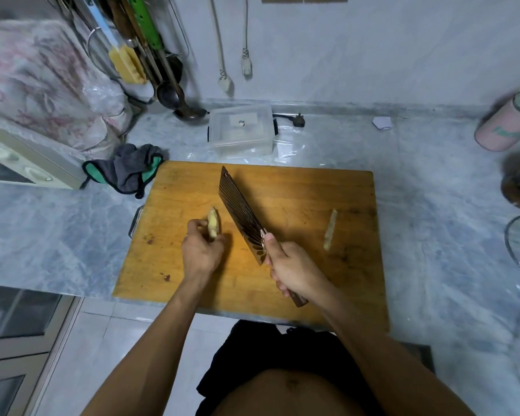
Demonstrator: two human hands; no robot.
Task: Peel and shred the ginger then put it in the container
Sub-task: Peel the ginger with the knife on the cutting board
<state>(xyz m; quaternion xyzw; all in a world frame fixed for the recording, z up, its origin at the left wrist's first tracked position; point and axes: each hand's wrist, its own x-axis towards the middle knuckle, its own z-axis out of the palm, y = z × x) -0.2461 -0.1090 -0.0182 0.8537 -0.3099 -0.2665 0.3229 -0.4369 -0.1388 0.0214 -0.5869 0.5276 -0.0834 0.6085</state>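
On the board: my wooden cutting board (297,187) lies on the marble surface (433,175).
Left fingers: my left hand (201,250) grips the ginger (213,221).
Right fingers: my right hand (294,270) wraps the cleaver (240,210) handle, blade tilted beside the ginger.
Peel strip: peel (330,229) lies right of the blade.
Container: clear container (240,129) sits behind the board.

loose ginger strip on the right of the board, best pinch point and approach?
Pinch the ginger strip across its narrow width near mid-length, coming straight down from above. It lies flat on the cutting board, long axis running near to far, with bare wood on both long sides. It sits to the right of the right hand and cleaver, so approach from the right.
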